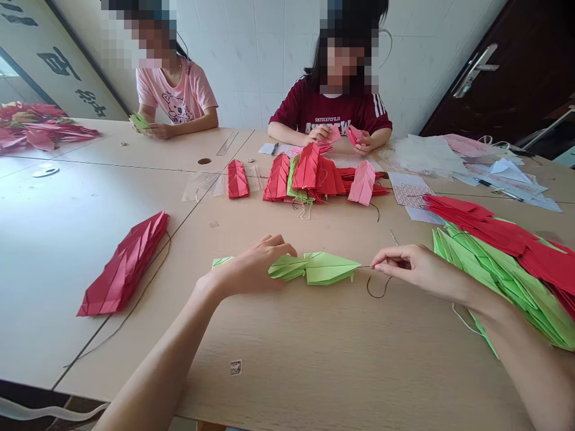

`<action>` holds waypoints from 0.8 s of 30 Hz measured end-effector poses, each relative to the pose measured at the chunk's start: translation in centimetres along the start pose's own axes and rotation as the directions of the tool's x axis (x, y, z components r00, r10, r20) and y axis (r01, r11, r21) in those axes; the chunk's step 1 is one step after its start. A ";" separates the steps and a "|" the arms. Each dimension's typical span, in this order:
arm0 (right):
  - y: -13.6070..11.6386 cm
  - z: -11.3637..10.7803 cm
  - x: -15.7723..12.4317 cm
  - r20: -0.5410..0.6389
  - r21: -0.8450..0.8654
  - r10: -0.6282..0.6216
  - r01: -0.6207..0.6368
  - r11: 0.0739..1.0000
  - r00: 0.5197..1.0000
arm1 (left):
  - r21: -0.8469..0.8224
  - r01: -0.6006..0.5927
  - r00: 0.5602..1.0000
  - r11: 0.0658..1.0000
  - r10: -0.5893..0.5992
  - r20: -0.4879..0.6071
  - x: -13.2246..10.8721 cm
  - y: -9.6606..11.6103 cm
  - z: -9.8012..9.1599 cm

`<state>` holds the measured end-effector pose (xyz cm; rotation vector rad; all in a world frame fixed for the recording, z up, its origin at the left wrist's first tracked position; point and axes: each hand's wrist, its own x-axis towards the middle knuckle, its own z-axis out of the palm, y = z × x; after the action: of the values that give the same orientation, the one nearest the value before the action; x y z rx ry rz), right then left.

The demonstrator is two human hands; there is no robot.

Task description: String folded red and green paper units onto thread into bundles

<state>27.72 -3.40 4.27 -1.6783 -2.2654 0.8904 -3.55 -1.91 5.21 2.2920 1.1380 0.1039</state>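
In front of me lies a strip of light green folded paper (330,268), made of pleated leaf-shaped pieces in a row. My left hand (256,263) curls over its left part and grips it, hiding some of the folds. A dark string (365,266) runs along the paper and out of its right tip. Its end is pinched between the thumb and fingertips of my right hand (399,266), a little to the right of the paper. Below those fingers a loop of string (380,294) rests on the table.
A red folded paper stack (123,266) with a string lies left. Red and green stacks (507,257) lie right, by my right forearm. Several folded papers (309,173) stand mid-table. Across sit two people, one in pink (179,96), one in maroon (330,111), both holding folded paper.
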 end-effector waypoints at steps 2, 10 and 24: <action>0.4 -0.4 0.0 -0.028 -0.028 0.016 -0.017 0.999 0.999 | -0.012 0.001 0.999 1.000 -0.002 -0.042 0.2 0.0 0.3; 0.8 -0.9 -0.2 -0.035 -0.149 0.098 -0.102 0.983 0.995 | -0.061 0.038 0.995 0.997 -0.044 -0.089 0.4 0.5 0.8; 1.7 -0.9 0.0 -0.240 -0.108 0.172 -0.202 0.973 0.955 | -0.133 0.000 0.998 0.991 -0.008 -0.059 0.5 0.8 1.1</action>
<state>29.49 -2.75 3.99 -1.9671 -2.0776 0.5545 -2.39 -2.43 4.61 2.1812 1.1309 0.2409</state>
